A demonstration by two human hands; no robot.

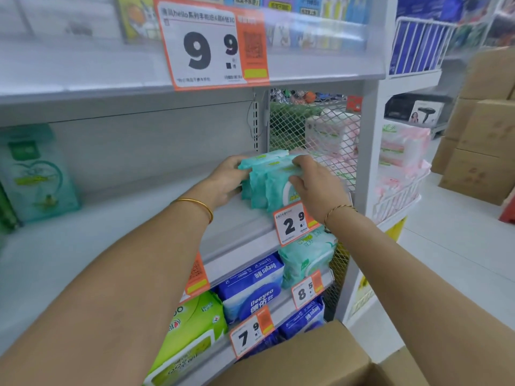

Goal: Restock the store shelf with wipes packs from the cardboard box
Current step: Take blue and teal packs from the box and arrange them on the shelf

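Wipes packs (264, 182) at shelf (111, 207) right edge

my left hand (227, 178) fingertips hidden behind packs (267, 176) | 2.9 tag (292, 222) covers packs' lower front | box (306, 358) cut by bottom edge | top-shelf goods (306, 23) blurred, perhaps tissues | its small print unreadable

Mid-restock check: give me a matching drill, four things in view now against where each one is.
1. teal wipes packs
2. blue pack
3. lime-green pack
4. cardboard box

A. left of the blue pack, same shelf
B. gripped between left hand and right hand
C. bottom edge of the view
D. directly above the 7.9 tag

Pairs: 1-B, 2-D, 3-A, 4-C
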